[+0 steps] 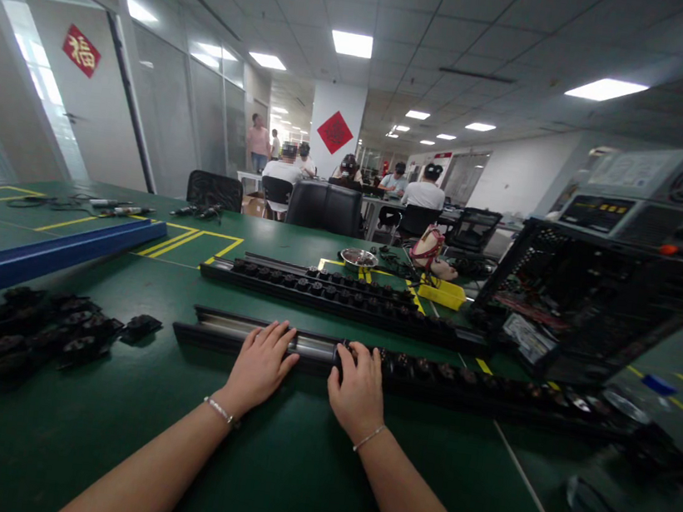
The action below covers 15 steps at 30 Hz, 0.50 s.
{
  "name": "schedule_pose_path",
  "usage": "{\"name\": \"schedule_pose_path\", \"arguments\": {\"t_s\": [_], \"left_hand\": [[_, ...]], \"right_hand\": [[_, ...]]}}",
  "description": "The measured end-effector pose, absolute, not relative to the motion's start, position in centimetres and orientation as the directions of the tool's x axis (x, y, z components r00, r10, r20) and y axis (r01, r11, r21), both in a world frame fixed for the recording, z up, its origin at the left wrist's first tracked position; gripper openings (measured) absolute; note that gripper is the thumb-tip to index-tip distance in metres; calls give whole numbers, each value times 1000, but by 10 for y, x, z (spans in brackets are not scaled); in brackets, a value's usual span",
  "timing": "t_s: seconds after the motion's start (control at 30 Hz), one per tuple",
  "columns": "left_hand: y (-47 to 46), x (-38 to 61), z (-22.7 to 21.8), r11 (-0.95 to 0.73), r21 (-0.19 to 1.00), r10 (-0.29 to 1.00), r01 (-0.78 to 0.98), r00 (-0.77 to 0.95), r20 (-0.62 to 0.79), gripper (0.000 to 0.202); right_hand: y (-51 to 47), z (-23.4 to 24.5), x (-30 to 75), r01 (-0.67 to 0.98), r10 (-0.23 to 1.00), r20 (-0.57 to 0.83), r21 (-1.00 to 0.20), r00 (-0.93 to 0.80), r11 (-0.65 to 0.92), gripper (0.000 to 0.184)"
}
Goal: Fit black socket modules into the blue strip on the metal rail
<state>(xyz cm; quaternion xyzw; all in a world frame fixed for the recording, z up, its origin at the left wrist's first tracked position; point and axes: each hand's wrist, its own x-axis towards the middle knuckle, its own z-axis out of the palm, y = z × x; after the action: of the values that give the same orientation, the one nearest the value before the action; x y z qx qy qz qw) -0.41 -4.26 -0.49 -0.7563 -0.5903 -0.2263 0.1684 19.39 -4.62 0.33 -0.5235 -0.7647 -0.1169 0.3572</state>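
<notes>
A long black rail with a silvery channel lies across the green table. My left hand rests over its left part, fingers stretched out across the channel and thumb pointing right. Close to the right of it, my right hand has curled fingers around a black round module at the end of the row in the channel; the fingers partly hide this piece. More black socket-like modules fill the rail to the right. The channel between my hands and left of them is bare metal.
Loose black modules lie in a pile on the left, below a blue beam. Behind stands a second filled rail, with a metal bowl and yellow tray. An open computer case stands right. People sit farther back.
</notes>
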Motion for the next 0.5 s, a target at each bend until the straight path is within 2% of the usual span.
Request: {"name": "schedule_pose_path", "arguments": {"t_s": [0.5], "left_hand": [[-46, -2, -5, -257, -1, 831, 967, 221, 510, 57]], "right_hand": [[-49, 1, 190, 834, 715, 635, -197, -291, 515, 41]]}}
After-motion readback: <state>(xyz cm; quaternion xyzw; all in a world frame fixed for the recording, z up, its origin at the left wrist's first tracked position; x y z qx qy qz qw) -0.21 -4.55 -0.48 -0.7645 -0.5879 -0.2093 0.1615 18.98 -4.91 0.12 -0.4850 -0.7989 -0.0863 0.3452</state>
